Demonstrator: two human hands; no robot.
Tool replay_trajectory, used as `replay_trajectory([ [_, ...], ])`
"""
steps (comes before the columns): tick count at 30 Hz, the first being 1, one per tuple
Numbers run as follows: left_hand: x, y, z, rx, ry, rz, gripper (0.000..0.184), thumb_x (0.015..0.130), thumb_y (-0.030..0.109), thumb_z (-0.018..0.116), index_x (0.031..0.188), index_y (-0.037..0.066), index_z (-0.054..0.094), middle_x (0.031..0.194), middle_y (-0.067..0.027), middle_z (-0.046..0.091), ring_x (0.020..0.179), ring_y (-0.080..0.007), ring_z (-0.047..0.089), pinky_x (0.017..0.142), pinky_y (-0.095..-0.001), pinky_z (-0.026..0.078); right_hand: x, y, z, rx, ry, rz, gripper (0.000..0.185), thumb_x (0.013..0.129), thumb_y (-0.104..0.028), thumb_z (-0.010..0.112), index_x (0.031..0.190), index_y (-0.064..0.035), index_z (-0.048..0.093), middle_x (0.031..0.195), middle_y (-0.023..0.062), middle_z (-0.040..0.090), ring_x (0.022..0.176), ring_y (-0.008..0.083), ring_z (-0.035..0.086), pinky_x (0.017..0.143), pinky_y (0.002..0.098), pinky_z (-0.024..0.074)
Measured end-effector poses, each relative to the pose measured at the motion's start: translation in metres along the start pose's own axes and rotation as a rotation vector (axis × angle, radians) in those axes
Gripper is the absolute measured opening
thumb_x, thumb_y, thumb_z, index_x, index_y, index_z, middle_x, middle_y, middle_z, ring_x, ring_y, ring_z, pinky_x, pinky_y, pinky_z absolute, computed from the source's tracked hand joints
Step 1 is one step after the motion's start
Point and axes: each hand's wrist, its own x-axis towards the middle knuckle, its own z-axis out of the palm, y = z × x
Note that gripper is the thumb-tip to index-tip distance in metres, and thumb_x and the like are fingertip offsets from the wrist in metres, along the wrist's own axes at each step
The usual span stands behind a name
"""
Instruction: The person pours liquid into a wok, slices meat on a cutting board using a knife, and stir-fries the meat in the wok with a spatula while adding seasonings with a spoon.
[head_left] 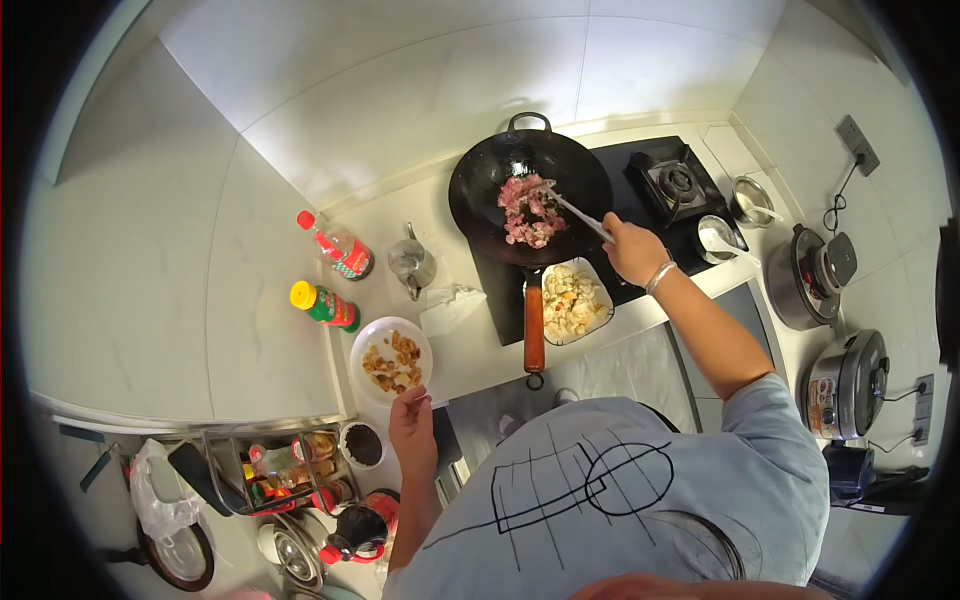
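My right hand [637,254] grips the handle of a metal spatula [585,216]. Its far end is among pieces of pinkish sliced meat [532,212] in a black wok [480,205]. The wok stands on the stove, its wooden handle [534,325] pointing towards me. My left hand [412,420] is at the near rim of a white plate [421,345] holding browned pieces of food [393,362]. Its fingers are drawn together; whether they grip the rim is hidden. Beside the wok handle, a square dish of pale sliced food [572,305] sits partly under the wok.
A glass oil pot [411,262], a red-capped bottle [340,250] and a yellow-capped green bottle [328,306] stand left. Right are an unused burner [677,182], a bowl with a white spoon [716,238] and two cookers [800,275]. A bottle rack [270,475] is near left.
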Motion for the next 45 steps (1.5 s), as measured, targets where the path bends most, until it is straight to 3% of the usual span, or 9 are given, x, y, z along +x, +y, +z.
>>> replay_trajectory([
  [8,-0.009,-0.003,0.001,0.007,0.024,-0.044,0.019,0.094,-0.001,0.056,0.113,-0.001,0.06,0.106,-0.0066,0.062,0.099,-0.0146,0.059,0.092,-0.0273,0.046,-0.014,0.007,-0.004,-0.157,-0.119,0.0,0.028,0.088,-0.013,0.06,0.113,-0.0079,0.049,0.086,0.0183,0.064,0.082,0.0375,0.065,0.073,0.0473,0.0516],
  [16,-0.012,-0.006,0.0,-0.019,0.059,-0.058,0.019,0.094,0.0,0.056,0.113,-0.001,0.06,0.107,-0.0069,0.063,0.099,-0.0147,0.059,0.093,-0.0273,0.046,-0.07,-0.001,-0.107,-0.171,-0.289,0.03,0.032,0.086,-0.014,0.064,0.113,-0.0105,0.049,0.085,0.0156,0.064,0.081,0.0361,0.065,0.071,0.0477,0.0501],
  [23,-0.011,-0.006,0.004,-0.032,0.023,-0.049,0.019,0.094,0.001,0.056,0.113,0.0,0.06,0.107,-0.0062,0.062,0.099,-0.0146,0.059,0.091,-0.0271,0.045,0.011,0.01,-0.015,-0.074,-0.044,-0.01,0.026,0.088,-0.014,0.059,0.112,-0.0075,0.049,0.084,0.0171,0.066,0.082,0.0373,0.065,0.072,0.0488,0.0505],
  [29,-0.015,-0.004,0.0,-0.004,0.034,-0.066,0.019,0.094,0.001,0.056,0.113,-0.001,0.06,0.106,-0.0063,0.062,0.099,-0.0146,0.059,0.092,-0.0271,0.046,0.013,0.004,0.018,-0.018,-0.085,-0.025,0.025,0.09,-0.015,0.057,0.112,-0.0074,0.048,0.085,0.0178,0.066,0.084,0.0385,0.065,0.072,0.05,0.0497],
  [33,-0.017,-0.009,-0.005,-0.019,0.077,-0.045,0.019,0.095,0.002,0.056,0.114,-0.001,0.06,0.105,-0.0058,0.063,0.097,-0.0108,0.058,0.089,-0.025,0.046,-0.037,0.005,-0.039,-0.114,-0.248,-0.041,0.028,0.089,-0.016,0.059,0.114,-0.0088,0.048,0.084,0.0183,0.066,0.084,0.0392,0.064,0.072,0.0493,0.0493],
  [38,-0.016,-0.012,-0.009,-0.036,0.089,-0.054,0.02,0.095,0.002,0.057,0.114,-0.002,0.06,0.105,-0.0066,0.063,0.098,-0.0112,0.059,0.091,-0.0254,0.046,-0.062,0.004,-0.11,0.027,-0.289,-0.039,0.03,0.086,-0.015,0.065,0.113,-0.0101,0.052,0.087,0.0176,0.066,0.085,0.039,0.065,0.073,0.0472,0.0497],
  [40,-0.015,-0.012,-0.008,-0.039,0.075,-0.064,0.02,0.095,0.002,0.057,0.114,-0.002,0.06,0.105,-0.0066,0.063,0.098,-0.0111,0.059,0.091,-0.0253,0.046,-0.055,0.004,-0.097,0.046,-0.305,-0.053,0.03,0.086,-0.014,0.066,0.112,-0.01,0.052,0.088,0.0183,0.066,0.086,0.0392,0.065,0.073,0.0468,0.0497],
  [45,-0.013,-0.005,-0.001,-0.041,0.045,-0.059,0.02,0.095,0.002,0.057,0.115,-0.002,0.06,0.104,-0.0065,0.062,0.098,-0.0112,0.059,0.091,-0.0251,0.046,0.005,0.0,-0.026,0.065,-0.102,-0.034,0.024,0.087,-0.015,0.063,0.107,-0.0083,0.051,0.084,0.0187,0.066,0.082,0.0401,0.064,0.072,0.0496,0.0489],
])
